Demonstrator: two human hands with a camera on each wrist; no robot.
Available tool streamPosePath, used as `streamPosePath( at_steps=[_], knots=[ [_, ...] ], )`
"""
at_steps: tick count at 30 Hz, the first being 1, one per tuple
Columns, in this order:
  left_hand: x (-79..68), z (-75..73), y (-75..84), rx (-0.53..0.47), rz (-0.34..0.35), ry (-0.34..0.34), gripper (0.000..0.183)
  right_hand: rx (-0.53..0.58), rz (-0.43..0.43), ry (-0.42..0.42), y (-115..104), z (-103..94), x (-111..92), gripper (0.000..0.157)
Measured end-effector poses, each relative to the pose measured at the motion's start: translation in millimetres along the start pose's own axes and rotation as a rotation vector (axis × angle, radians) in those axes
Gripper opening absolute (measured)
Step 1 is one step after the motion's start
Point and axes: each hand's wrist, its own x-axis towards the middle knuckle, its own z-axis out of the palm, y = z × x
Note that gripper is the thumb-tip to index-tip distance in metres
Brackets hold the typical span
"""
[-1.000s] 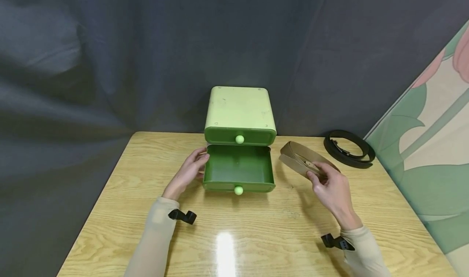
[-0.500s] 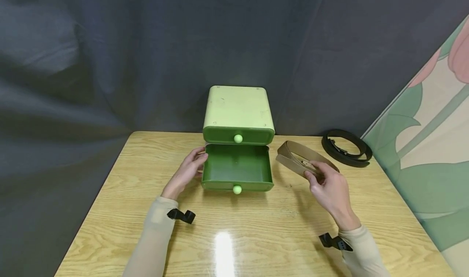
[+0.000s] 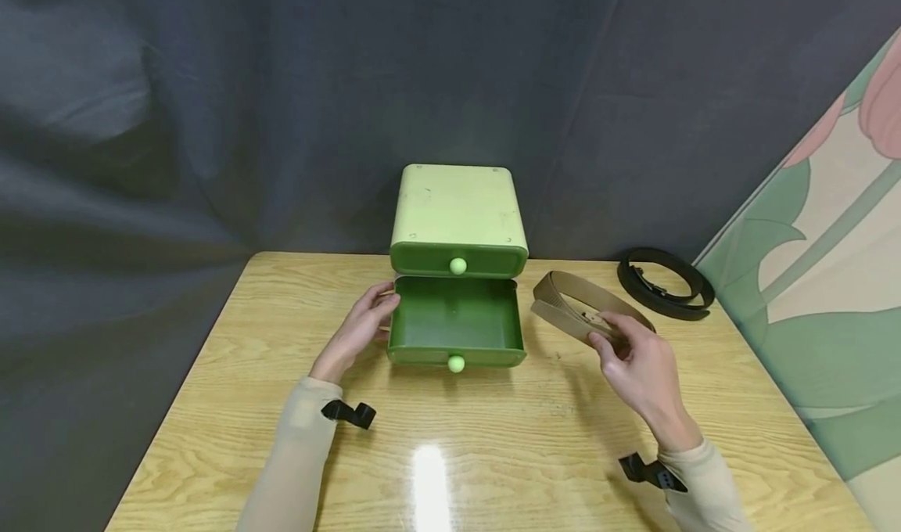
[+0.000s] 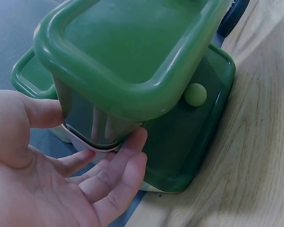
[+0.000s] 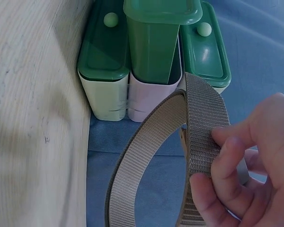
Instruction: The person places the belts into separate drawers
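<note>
My right hand (image 3: 644, 372) pinches a coiled tan woven belt (image 3: 563, 317) between thumb and fingers, to the right of a small green drawer cabinet (image 3: 461, 203). In the right wrist view the belt's ribbed webbing (image 5: 203, 123) hangs in a loop, partly hidden by the fingers. The cabinet's middle drawer (image 3: 456, 313) is pulled out, and nothing shows inside it. My left hand (image 3: 355, 336) touches the left side of that drawer. In the left wrist view the thumb lies against its side wall, with the other fingers (image 4: 118, 184) spread loosely below.
A coiled black belt (image 3: 669, 285) lies at the table's back right. The closed top drawer has a round light-green knob (image 3: 458, 266), and another closed drawer (image 5: 104, 52) sits at the bottom. A dark curtain (image 3: 450, 86) hangs behind the wooden table (image 3: 507, 454).
The head view has shifted slightly. In the last half second my right hand has moved a little to the right with the tan belt. The left hand and the drawer stay put.
</note>
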Motion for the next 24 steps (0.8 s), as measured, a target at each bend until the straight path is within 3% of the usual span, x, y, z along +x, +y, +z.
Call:
streamPosePath(
  at_steps=[24],
  knots=[
    [0.6,0.5,-0.8,0.002,0.001,0.018,0.062,0.030,-0.082,0.067,-16.3,-9.0,-9.7,0.028]
  ],
)
